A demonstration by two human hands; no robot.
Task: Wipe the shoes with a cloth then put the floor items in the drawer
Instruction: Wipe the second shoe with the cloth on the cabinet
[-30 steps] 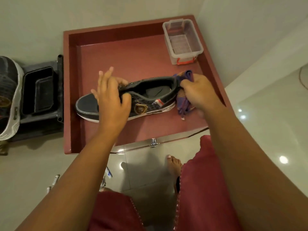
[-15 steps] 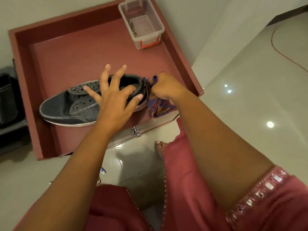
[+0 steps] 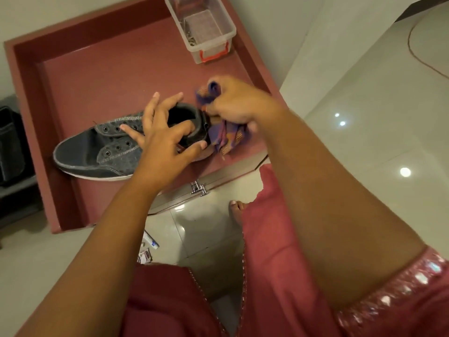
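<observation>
Left hand (image 3: 162, 132) splayed, right hand (image 3: 239, 103) clenched

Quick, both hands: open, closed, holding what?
Left hand: gripping the shoe at its collar.
Right hand: fingers closed around the cloth.

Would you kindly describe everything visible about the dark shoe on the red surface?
The shoe is a dark grey low sneaker, seemingly canvas or suede, with metal eyelets, pale stitching, a light sole edge and no visible laces. It sits upright on the red tray top, toe pointing left. The left hand grips its black padded collar with the thumb outside, while the right hand presses a purple patterned cloth against the heel.
</observation>
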